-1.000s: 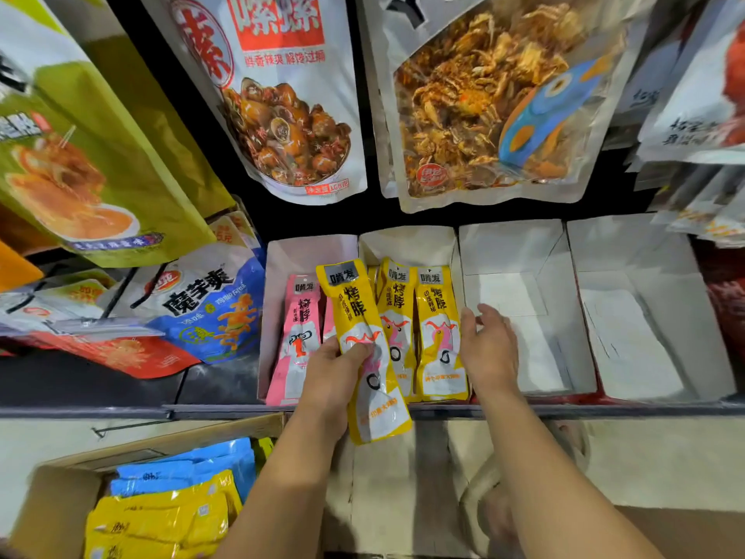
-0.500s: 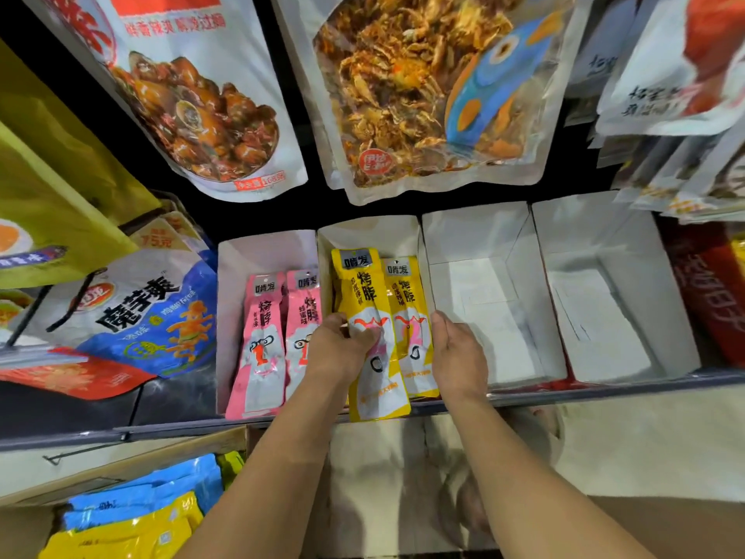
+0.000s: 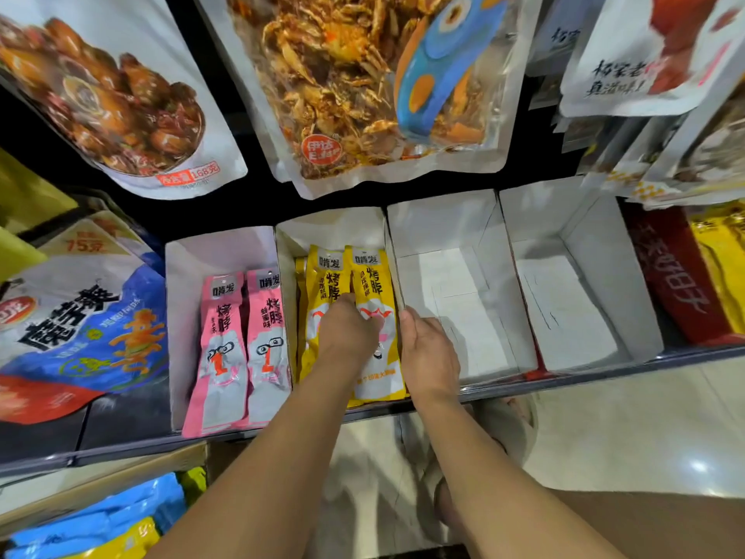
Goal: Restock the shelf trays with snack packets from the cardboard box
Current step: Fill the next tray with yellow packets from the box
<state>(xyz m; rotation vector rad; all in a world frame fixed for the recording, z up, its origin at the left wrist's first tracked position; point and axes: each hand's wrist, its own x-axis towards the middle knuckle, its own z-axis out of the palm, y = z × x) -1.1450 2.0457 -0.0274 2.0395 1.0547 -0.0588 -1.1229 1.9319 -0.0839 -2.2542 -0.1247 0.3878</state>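
Note:
Four white paper trays stand in a row on the shelf. The first tray (image 3: 217, 252) holds two pink packets (image 3: 225, 340). In the second tray (image 3: 334, 232) stand yellow packets (image 3: 373, 284). My left hand (image 3: 346, 332) lies on them with its fingers curled down around a yellow packet (image 3: 322, 284). My right hand (image 3: 429, 353) grips that tray's right wall, thumb on the packet side, fingers over in the third tray (image 3: 451, 276). The third tray and the fourth tray (image 3: 560, 304) hold nothing. The cardboard box (image 3: 100, 478) at lower left holds blue and yellow packets (image 3: 105, 518).
Large snack bags (image 3: 375, 94) hang above the trays. A blue-and-white bag (image 3: 80, 316) lies left of the trays, and red and yellow packs (image 3: 677, 276) lie to the right. The metal shelf edge (image 3: 604, 369) runs along the front. Pale floor tiles (image 3: 625, 429) lie below.
My left hand has moved the yellow packet from in front of the shelf into the second tray. My right hand stayed at that tray's right wall. The view tilted closer to the trays.

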